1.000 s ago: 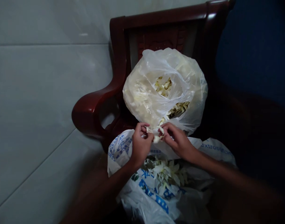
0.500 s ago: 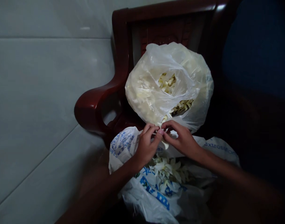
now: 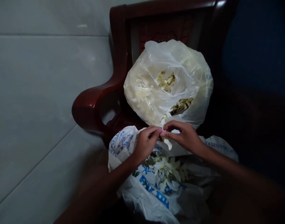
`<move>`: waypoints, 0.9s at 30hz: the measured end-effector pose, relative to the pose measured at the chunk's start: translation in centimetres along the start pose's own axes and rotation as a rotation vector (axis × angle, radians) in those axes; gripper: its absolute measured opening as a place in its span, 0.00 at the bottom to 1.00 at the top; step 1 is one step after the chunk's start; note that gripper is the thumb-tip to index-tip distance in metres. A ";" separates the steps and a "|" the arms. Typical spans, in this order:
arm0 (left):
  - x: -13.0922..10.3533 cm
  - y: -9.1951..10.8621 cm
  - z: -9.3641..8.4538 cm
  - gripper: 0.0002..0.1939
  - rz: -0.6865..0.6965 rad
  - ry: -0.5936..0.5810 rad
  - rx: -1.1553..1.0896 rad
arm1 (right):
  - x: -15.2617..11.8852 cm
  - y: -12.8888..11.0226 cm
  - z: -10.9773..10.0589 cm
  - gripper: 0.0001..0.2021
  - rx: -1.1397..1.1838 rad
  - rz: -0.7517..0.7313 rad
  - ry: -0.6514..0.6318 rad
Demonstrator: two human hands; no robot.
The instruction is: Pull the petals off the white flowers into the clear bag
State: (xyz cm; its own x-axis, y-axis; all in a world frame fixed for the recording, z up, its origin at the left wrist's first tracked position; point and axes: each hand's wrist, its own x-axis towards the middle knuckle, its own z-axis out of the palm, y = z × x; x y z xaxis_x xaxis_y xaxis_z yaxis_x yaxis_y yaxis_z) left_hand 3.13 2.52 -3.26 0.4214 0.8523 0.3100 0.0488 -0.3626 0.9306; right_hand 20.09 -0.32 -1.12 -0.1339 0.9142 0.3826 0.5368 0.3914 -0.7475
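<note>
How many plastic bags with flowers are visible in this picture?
2: a translucent bag in front of the wooden backrest, and a blue-printed white bag below the left hand and right hand. Another may be hidden.

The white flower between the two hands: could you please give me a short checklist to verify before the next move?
1. Left hand on the white flower: ok, pinching it.
2. Right hand on it too: ok, close against the left.
3. Single flower or several held: cannot tell, partly hidden.
4. Upper bag open: ok, contents show through.
5. Blossoms at the lower bag uncovered: ok.
6. Lighting: not ok, the view's right side is very dark.
</note>
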 end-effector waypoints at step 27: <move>-0.3 0.2 0.5 0.12 0.034 0.005 0.189 | 0.3 0.6 -0.3 0.10 0.198 0.069 -0.117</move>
State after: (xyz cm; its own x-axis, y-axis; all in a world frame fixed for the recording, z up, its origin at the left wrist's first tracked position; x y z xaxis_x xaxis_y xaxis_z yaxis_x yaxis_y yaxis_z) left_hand 3.44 2.04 -3.21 0.4210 0.8402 0.3419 0.2039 -0.4549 0.8669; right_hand 20.58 0.18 -1.30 -0.2045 0.9410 0.2698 0.3761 0.3300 -0.8658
